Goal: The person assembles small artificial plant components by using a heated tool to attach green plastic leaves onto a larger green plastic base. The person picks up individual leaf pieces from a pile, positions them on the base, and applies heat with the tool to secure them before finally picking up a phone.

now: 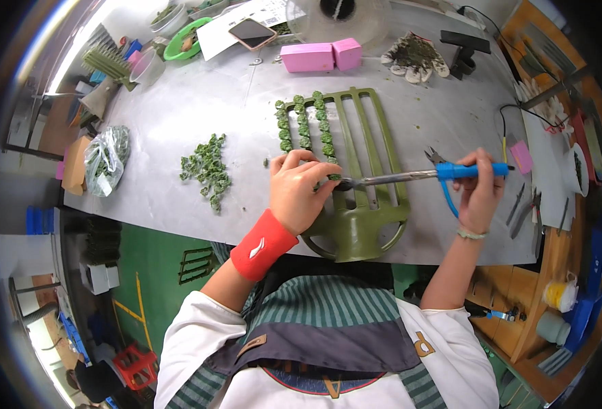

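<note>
An olive-green slotted frame (355, 228) with long parallel bars lies on the grey table in front of me. Small green clustered pieces (323, 124) line its three left bars. My left hand (299, 187), with a red wristband, is closed in a pinch over the third bar, on a small green piece (334, 176) partly hidden by the fingers. My right hand (478, 191) grips the blue handle of a soldering iron (400, 177). The iron's metal shaft crosses the right-hand bars, its dark tip close to my left fingertips. A loose pile of green pieces (207, 169) lies left of the frame.
Pink blocks (308, 58), a phone (252, 33) and a stained glove (415, 58) lie at the back. Cutting pliers (434, 157) sit beside the iron; more hand tools (524, 213) lie at right. A clear bag (107, 160) stands at the left edge.
</note>
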### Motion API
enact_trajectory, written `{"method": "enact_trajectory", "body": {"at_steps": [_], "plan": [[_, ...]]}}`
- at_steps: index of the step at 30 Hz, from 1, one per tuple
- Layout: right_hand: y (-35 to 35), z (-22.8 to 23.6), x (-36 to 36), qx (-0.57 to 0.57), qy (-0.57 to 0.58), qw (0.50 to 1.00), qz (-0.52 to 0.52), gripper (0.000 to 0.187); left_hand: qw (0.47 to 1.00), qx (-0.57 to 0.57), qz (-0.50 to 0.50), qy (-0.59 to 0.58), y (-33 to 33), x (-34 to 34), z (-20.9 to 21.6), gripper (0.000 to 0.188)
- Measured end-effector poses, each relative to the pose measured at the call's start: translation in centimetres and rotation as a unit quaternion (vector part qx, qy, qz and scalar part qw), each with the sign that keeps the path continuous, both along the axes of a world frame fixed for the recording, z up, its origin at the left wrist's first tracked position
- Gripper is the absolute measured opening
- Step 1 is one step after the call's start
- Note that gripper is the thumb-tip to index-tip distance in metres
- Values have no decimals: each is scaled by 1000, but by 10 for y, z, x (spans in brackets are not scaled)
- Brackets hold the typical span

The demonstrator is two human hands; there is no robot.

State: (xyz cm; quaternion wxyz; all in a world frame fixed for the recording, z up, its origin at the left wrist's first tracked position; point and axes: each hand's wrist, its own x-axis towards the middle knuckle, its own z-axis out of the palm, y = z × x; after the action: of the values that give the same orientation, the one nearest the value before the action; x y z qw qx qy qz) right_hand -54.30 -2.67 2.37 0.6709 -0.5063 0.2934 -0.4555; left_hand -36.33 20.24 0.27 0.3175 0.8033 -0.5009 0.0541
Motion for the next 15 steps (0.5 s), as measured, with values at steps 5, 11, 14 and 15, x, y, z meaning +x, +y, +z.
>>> {"method": "enact_trajectory", "body": {"at_steps": [5, 11, 14, 15], "plan": [[-10, 11, -17, -26, 8, 1000, -6, 25, 1000, 24, -9, -10, -1, -2, 6, 23], [-5, 16, -15, -22, 8, 1000, 7, 25, 967, -45, 109, 225, 54, 47, 14, 20], [-4, 17, -15, -22, 9, 1000, 15, 25, 967, 152, 191, -77, 111, 75, 7, 26], [-5, 17, -16, -23, 9, 1000, 15, 25, 967, 152, 190, -77, 119, 77, 4, 26]]}}
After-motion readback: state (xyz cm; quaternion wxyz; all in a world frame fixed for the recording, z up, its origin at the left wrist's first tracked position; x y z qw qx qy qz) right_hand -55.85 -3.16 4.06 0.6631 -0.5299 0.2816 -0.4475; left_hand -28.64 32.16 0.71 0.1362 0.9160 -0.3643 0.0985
